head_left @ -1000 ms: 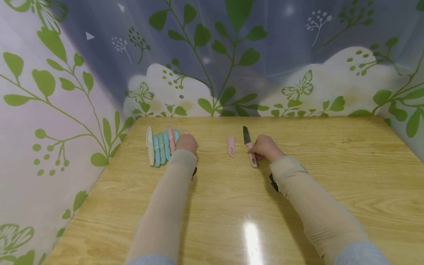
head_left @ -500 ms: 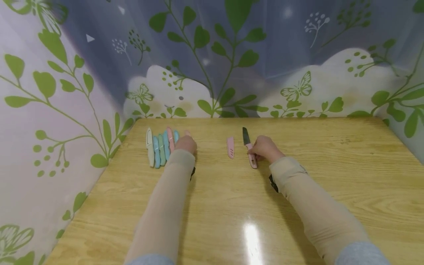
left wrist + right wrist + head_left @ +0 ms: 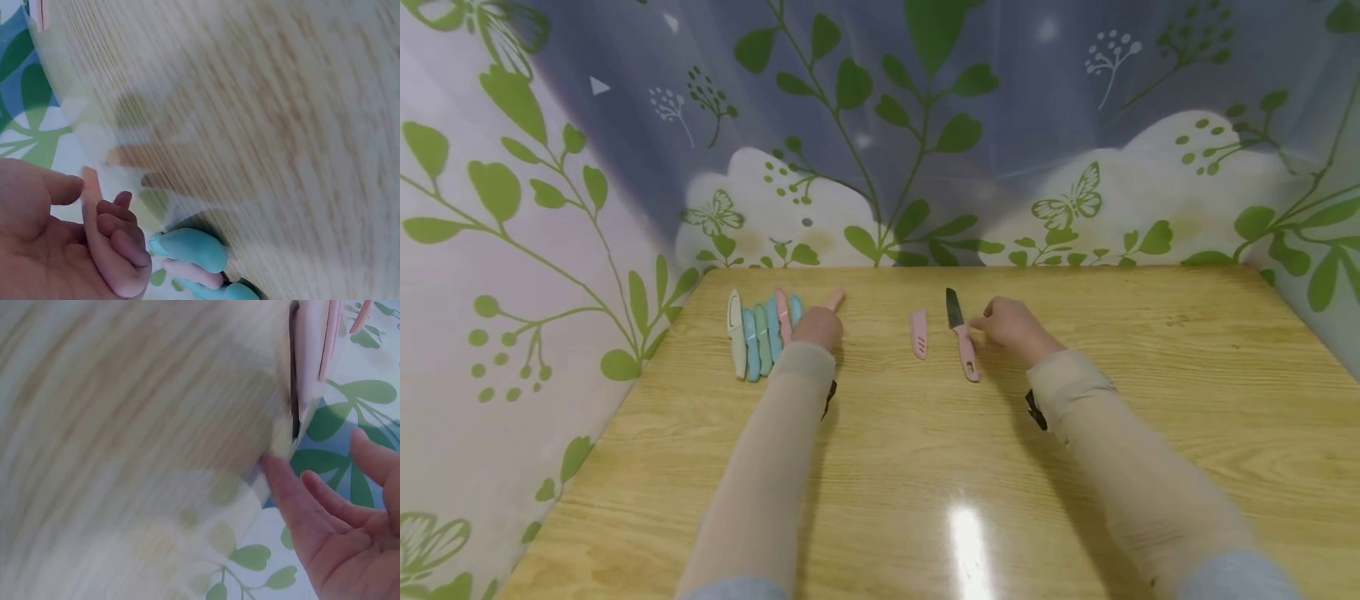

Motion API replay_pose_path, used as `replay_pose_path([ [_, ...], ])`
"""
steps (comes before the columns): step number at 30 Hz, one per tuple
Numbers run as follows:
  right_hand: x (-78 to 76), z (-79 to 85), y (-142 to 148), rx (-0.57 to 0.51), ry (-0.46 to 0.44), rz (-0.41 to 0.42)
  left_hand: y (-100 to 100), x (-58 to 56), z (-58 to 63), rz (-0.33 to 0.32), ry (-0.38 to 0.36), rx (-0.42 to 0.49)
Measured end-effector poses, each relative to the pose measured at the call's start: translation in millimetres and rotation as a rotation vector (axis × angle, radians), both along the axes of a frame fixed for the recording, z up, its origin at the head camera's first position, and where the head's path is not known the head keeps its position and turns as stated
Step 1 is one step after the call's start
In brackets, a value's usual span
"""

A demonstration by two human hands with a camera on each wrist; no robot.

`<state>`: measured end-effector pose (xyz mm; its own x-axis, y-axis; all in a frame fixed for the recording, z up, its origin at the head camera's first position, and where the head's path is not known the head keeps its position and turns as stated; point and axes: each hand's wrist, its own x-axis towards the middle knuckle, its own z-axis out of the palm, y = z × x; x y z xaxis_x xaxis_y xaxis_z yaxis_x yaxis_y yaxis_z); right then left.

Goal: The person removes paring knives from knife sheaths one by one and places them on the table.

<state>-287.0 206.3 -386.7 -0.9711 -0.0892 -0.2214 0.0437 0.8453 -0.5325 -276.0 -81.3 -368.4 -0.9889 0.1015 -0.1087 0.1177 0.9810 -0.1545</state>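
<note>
L hand [image 3: 818, 327] has fingers curled, pinching a pink piece [image 3: 837, 298] just R of the knife row [image 3: 763, 337], nr the far L corner of the counter [image 3: 880, 483]. R hand [image 3: 1011, 327]: fingers loosely bent, thumb apart, holding nothing, just beside pink-handled knife [image 3: 962, 337]; can't tell if touching. Knife lies approx mid-width, dark blade twd far edge, tip short of it. Pink sheath [image 3: 919, 334] lies L of knife, gap btwn. Wood runs wide from R hand to R edge; patterned cloth [image 3: 940, 183] meets far edge.
</note>
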Motion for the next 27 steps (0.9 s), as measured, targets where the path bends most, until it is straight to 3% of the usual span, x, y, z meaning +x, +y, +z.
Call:
replay_pose_path([
  [2,-0.2,1.1,5,0.029,0.011,0.027,0,-0.5,0.7,-0.026,0.012,-0.008],
  [5,1.1,3.3,10,0.046,0.001,0.059,-1,-15.8,-6.5,-0.014,-0.012,0.099],
  [6,1.8,3.9,12,0.05,0.004,0.075,-1,-20.9,-9.0,0.007,-0.018,0.203],
  [10,5.1,5.2,17,0.078,0.04,0.132,4,-39.5,-19.1,0.008,0.022,0.346],
  [13,9.6,6.5,22,0.128,0.115,0.197,12,-45.5,-22.2,-0.054,0.052,0.318],
  [16,15.3,7.9,26,0.189,0.202,0.262,22,-44.1,-23.3,-0.112,0.079,0.265],
  [22,25.9,11.9,33,0.273,0.287,0.351,52,-32.4,-23.4,-0.187,0.059,0.289],
  [27,30.9,9.4,34,0.309,0.35,0.406,75,-17.9,-20.6,-0.318,0.069,0.237],
])
